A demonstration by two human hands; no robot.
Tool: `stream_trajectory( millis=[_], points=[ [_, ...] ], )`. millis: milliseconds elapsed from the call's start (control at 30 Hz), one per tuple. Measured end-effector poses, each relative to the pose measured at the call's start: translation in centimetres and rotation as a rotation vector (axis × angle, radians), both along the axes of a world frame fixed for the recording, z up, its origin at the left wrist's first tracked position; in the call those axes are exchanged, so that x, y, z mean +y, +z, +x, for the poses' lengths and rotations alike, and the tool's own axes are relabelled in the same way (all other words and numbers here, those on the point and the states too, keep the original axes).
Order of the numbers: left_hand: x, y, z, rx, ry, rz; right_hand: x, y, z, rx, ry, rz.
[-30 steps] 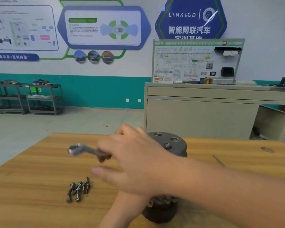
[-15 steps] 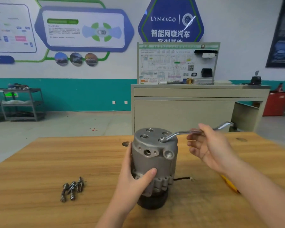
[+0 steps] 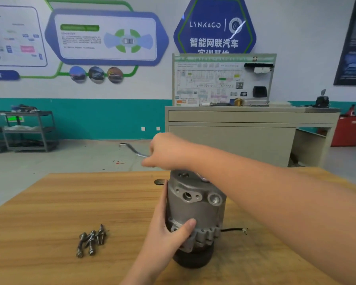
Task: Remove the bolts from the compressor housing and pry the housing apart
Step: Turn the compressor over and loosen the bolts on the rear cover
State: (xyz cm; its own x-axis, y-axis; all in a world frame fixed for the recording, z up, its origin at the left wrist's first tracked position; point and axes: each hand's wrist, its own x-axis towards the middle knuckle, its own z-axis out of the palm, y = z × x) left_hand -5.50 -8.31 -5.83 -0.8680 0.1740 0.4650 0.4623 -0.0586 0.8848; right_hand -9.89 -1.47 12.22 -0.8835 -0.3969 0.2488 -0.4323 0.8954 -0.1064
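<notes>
While the left hand (image 3: pixel 164 233) grips the compressor housing (image 3: pixel 195 210), the right hand (image 3: pixel 167 153) holds a wrench (image 3: pixel 132 149) above it

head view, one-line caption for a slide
Left hand steadies the compressor while right hand turns a wrench; bolts lie loose.

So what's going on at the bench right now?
A person is unbolting a compressor housing that stands upright on the wooden table. The left hand grips its lower side to steady it, while the right hand holds a wrench over the top, handle pointing left. Several removed bolts lie in a pile to the left.
</notes>
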Motion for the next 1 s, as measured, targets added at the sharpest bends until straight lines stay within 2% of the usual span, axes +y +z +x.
stream_trajectory(
  millis=[233, 300, 367, 433, 500, 600, 667, 767, 833, 900, 1000],
  points=[
    [0.0, -0.8, -0.2, -0.097, 0.06, -0.072, 3.5, -3.4, 9.1, 0.439, 0.347, -0.1],
    [0.0, -0.9, -0.2, -0.083, 0.076, -0.057, 5.9, -5.0, 10.4, 0.544, 0.414, -0.22],
    [0.1, -0.8, -0.1, -0.044, 0.062, -0.024, 9.0, -6.9, 11.2, 0.584, 0.432, -0.459],
    [0.2, -0.5, 0.1, -0.042, 0.035, -0.012, 11.7, -8.5, 11.8, 0.504, 0.372, -0.77],
    [0.3, -0.3, 0.4, -0.039, 0.025, 0.001, 13.4, -9.6, 11.3, 0.369, 0.221, -1.148],
    [0.2, -0.3, 0.7, -0.035, 0.017, 0.01, 14.8, -9.8, 8.4, -0.047, 0.099, -1.691],
    [0.2, -0.2, 0.8, -0.049, 0.02, 0.018, 15.7, -9.0, 5.2, -0.303, 0.016, -1.83],
    [0.2, 0.0, 0.9, -0.035, 0.035, -0.003, 16.0, -6.4, 0.4, -0.629, -0.16, -1.685],
    [0.2, 0.0, 0.9, -0.037, 0.05, -0.016, 15.2, -4.1, -2.0, -0.72, -0.245, -1.4],
    [0.2, 0.0, 0.9, -0.057, 0.063, -0.024, 13.1, -2.1, -3.6, -0.654, -0.268, -1.05],
    [0.3, 0.1, 0.9, -0.05, 0.063, -0.05, 8.3, -0.1, -3.8, -0.429, -0.151, -0.589]
  ],
)
